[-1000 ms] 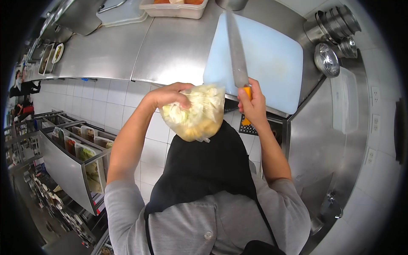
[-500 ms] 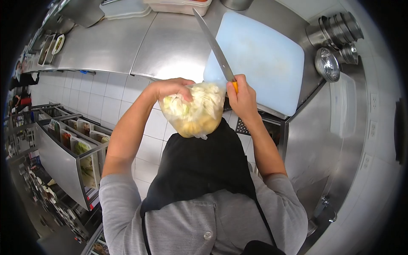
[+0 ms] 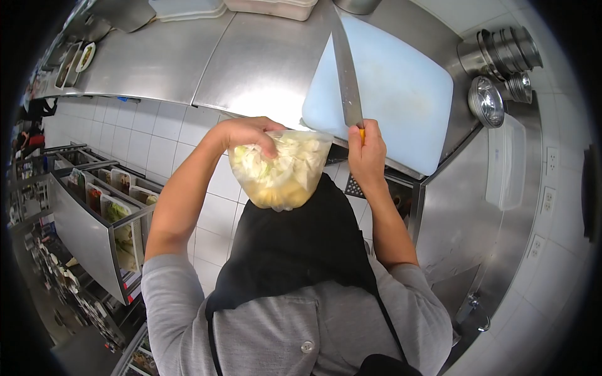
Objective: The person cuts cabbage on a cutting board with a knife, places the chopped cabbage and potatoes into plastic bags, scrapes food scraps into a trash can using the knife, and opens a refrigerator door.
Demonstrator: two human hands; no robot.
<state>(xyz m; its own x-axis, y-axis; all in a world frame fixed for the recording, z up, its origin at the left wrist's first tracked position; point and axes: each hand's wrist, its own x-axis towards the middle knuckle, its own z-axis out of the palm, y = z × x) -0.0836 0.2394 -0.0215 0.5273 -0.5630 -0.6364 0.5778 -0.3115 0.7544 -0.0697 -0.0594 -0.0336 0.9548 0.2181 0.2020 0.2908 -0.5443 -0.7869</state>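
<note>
My left hand (image 3: pixel 254 135) grips the rim of a clear plastic bag (image 3: pixel 282 172), its thumb over the edge. Pale, leafy white and yellowish chopped pieces fill the bag, which hangs in front of my black apron. In my right hand (image 3: pixel 368 150), closed around its yellow handle, is a large knife (image 3: pixel 348 81). The blade points away from me, above the left part of a light blue cutting board (image 3: pixel 401 94). A small gap separates my right hand from the bag.
Plastic containers (image 3: pixel 269 7) stand along the counter's far side. Stacked metal bowls (image 3: pixel 486 103) and pots (image 3: pixel 501 50) are right of the board. On the left, an open drawer (image 3: pixel 88 232) holds food bins. A clear lid (image 3: pixel 505 163) lies at far right.
The knife has swung more upright and shifted right with my right hand, away from the bag. The bag has moved slightly left and its mouth shows wider.
</note>
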